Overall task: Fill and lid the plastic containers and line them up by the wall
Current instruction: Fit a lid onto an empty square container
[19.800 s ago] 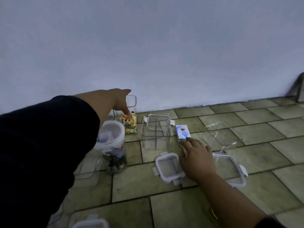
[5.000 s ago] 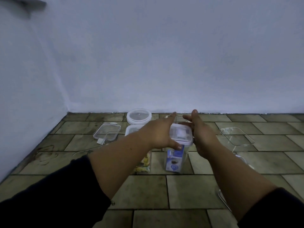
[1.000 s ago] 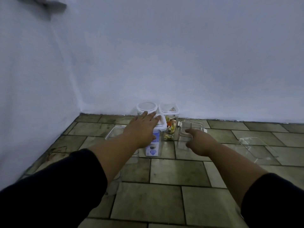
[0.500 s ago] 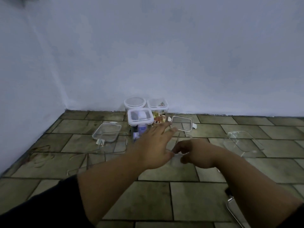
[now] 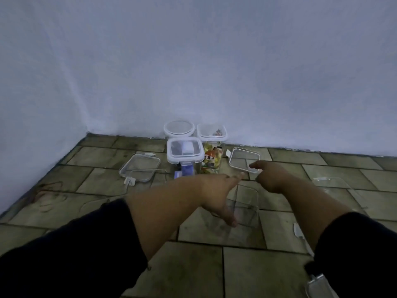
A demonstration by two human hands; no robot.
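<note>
Three lidded containers stand by the wall: a round one, a square one with colourful snack packets, and in front of them a square one holding a blue box. A tall empty clear container stands on the tiles to their right, its open rim toward the wall. My right hand pinches its near rim. My left hand lies with spread fingers against its left wall.
A clear flat lid with a white clip lies left of the group. A shallow clear tray sits at the right. Another white-clipped lid and a clear piece lie near my right sleeve. The wall corner is at far left.
My left hand has let go of the blue-box container, now standing lidded by the wall, and swung right onto the empty container's side. My right hand has kept hold of its rim.
</note>
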